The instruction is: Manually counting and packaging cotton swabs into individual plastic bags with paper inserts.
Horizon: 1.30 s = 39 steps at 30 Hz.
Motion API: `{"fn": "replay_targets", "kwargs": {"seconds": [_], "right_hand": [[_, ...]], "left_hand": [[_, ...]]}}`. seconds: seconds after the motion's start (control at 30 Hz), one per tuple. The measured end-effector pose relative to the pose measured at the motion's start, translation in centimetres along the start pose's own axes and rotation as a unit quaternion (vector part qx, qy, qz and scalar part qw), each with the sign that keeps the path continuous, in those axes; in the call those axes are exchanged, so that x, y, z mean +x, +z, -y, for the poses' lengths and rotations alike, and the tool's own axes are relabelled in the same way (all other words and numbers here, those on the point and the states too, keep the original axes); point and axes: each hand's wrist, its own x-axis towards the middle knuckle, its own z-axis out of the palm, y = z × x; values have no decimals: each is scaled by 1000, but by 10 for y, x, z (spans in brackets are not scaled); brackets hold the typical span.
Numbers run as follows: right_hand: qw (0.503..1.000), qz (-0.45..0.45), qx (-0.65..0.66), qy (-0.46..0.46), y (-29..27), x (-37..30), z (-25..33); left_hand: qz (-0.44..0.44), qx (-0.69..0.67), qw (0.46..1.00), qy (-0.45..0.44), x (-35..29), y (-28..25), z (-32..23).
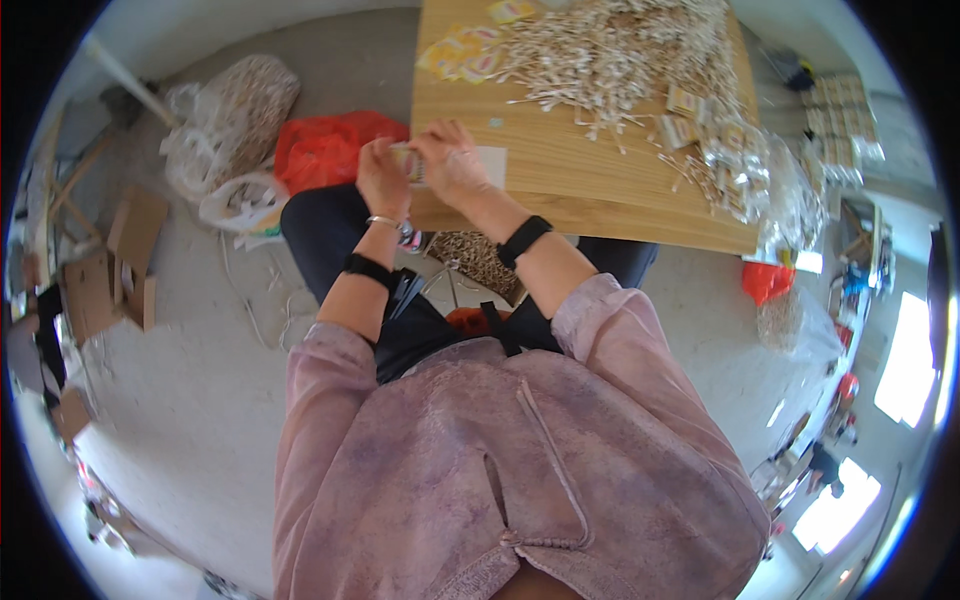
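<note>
Close together over the table's near left edge, both my hands grip one small packet (408,160) with yellow and white print. My left hand (383,182) is closed on its left side. From the right, my right hand (452,165) pinches it, and the fingers partly cover it. Under my right hand a white sheet (492,165) lies on the wooden table (560,180). Farther back spreads a large heap of cotton swabs (610,60), with several yellow-printed wrappers (465,52) at its left.
Small filled packs (735,165) and clear plastic bags (790,205) crowd the table's right edge. A red bag (335,145) and a bulging clear sack (245,105) stand left of the table. Between my legs is a box of swabs or sticks (475,262). An opened carton (130,260) sits at far left.
</note>
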Motion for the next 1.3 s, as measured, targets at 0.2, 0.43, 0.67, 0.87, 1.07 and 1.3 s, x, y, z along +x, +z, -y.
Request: {"fn": "replay_targets", "kwargs": {"seconds": [0.2, 0.43, 0.67, 0.87, 1.07, 1.3], "right_hand": [[999, -7, 2, 42, 0, -4, 20], [998, 17, -5, 61, -7, -4, 20], [960, -123, -123, 219, -54, -5, -27], [942, -154, -164, 249, -90, 1, -86], [970, -111, -110, 188, -72, -17, -79], [982, -110, -77, 134, -85, -59, -93]], "left_hand": [[-4, 7, 999, 52, 6, -10, 9], [2, 51, 998, 42, 7, -7, 5], [-64, 196, 970, 126, 3, -15, -5], [78, 314, 879, 349, -43, 10, -43], [230, 274, 857, 372, -57, 18, -37], [226, 235, 859, 395, -58, 24, -39]]}}
